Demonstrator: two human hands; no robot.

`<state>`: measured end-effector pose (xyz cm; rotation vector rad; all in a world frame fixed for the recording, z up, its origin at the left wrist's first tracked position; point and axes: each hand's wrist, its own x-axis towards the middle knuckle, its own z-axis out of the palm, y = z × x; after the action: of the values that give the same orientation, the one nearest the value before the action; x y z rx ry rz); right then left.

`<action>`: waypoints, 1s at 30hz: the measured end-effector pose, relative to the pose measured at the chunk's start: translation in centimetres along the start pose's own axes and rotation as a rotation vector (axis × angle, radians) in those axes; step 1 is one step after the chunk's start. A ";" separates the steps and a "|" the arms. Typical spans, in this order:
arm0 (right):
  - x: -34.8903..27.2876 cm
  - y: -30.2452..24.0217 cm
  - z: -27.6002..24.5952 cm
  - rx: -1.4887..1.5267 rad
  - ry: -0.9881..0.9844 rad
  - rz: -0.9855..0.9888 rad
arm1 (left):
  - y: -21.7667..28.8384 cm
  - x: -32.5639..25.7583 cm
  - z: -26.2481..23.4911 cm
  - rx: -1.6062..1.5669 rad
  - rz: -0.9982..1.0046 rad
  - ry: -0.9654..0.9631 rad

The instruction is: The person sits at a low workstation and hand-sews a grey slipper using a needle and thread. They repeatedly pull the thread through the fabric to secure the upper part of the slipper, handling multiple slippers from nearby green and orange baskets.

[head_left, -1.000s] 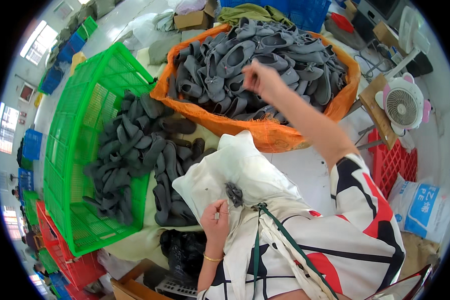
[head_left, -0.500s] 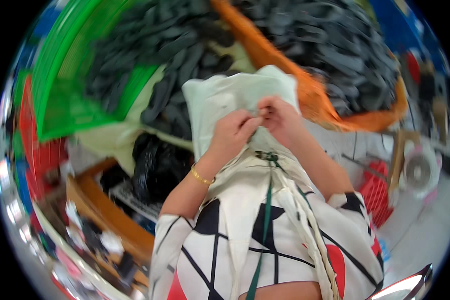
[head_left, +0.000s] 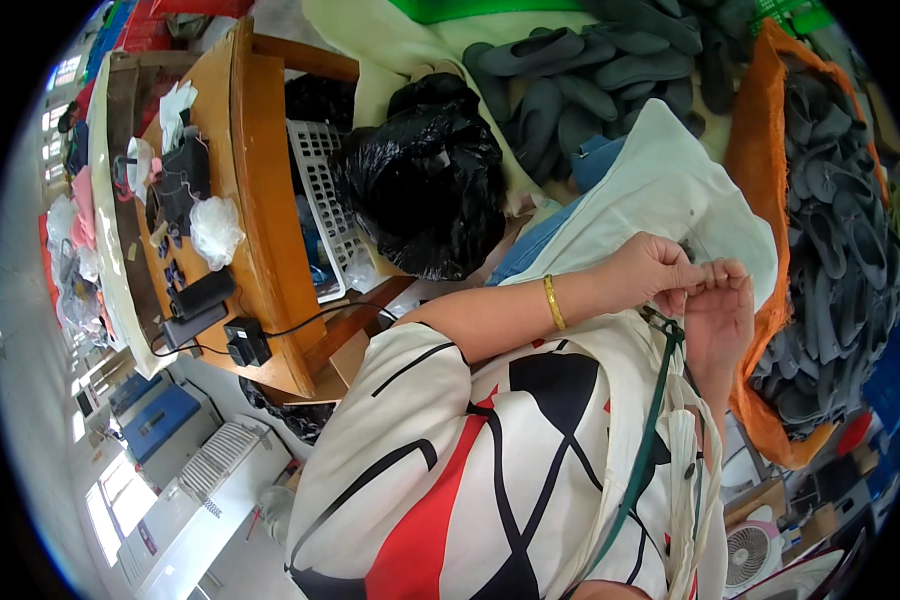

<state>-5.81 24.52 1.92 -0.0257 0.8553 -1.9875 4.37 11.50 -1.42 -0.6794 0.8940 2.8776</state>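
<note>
My left hand (head_left: 652,273), with a gold bracelet (head_left: 554,302) on its wrist, is closed in a pinch above the white cloth (head_left: 675,190) spread over my lap. Close beside it, my right hand (head_left: 722,310) has its fingers curled in, the fingertips almost meeting the left ones. Whatever lies between the fingers is too small to make out. A dark green cord (head_left: 638,480) hangs from just below the hands down my patterned top. Blue fabric (head_left: 535,245) shows under the cloth's left edge.
Dark grey shoe-shaped pieces (head_left: 635,70) lie heaped ahead; more fill an orange sack (head_left: 760,140) at right. Left stand a black plastic bag (head_left: 420,190), a white crate (head_left: 322,190) and a wooden table (head_left: 260,190) with clutter. A fan (head_left: 753,555) is at lower right.
The view has swung left, bringing the wooden table and black bag further in; the hands now appear further right. Both hands stay close together over the white cloth.
</note>
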 end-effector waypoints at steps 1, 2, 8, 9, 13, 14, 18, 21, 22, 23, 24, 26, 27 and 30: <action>0.3 0.4 0.4 0.024 0.012 0.017 | -0.1 -0.2 -0.4 -0.022 0.008 0.007; 0.6 0.6 0.7 0.037 0.014 0.023 | 0.2 -0.4 -0.6 -0.041 0.016 0.011; 2.0 1.9 2.2 0.030 0.050 0.068 | 1.3 -1.4 -2.8 0.103 0.095 0.039; 2.2 2.0 2.2 -0.022 0.067 0.068 | 1.6 -1.5 -3.5 0.165 0.108 0.043; 2.7 2.1 1.9 -0.199 0.048 0.040 | 1.9 -2.2 -9.7 0.054 0.279 0.377; 2.6 2.2 1.6 -0.198 0.066 0.048 | 2.4 -2.2 -11.4 0.152 0.283 0.524; 2.1 2.8 1.0 -0.218 0.149 0.107 | -1.6 -2.3 -22.1 0.488 -0.021 0.724; 1.7 3.1 1.4 -0.258 0.206 0.141 | -4.0 -4.5 -26.7 1.242 -0.166 0.415; 1.7 3.0 1.4 -0.272 0.204 0.133 | -4.1 -5.2 -27.3 1.382 -0.226 0.302; 1.6 2.9 1.5 -0.284 0.204 0.127 | -3.3 -5.6 -27.2 1.371 -0.483 0.418; 1.4 2.9 1.4 -0.294 0.209 0.119 | -1.7 -5.9 -26.6 1.350 -0.744 0.528; 1.3 3.1 1.0 -0.295 0.233 0.117 | 2.4 -7.1 -24.8 1.569 -0.839 0.524; 1.4 3.2 0.9 -0.299 0.235 0.121 | 2.3 -7.9 -26.0 1.678 -0.761 0.594; 1.5 3.7 0.7 -0.312 0.227 0.161 | 1.5 -8.4 -28.9 1.773 -0.624 0.698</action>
<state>-3.64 21.78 -0.10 0.0885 1.2681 -1.7126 23.08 -5.01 -18.34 -1.1669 2.0849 0.5577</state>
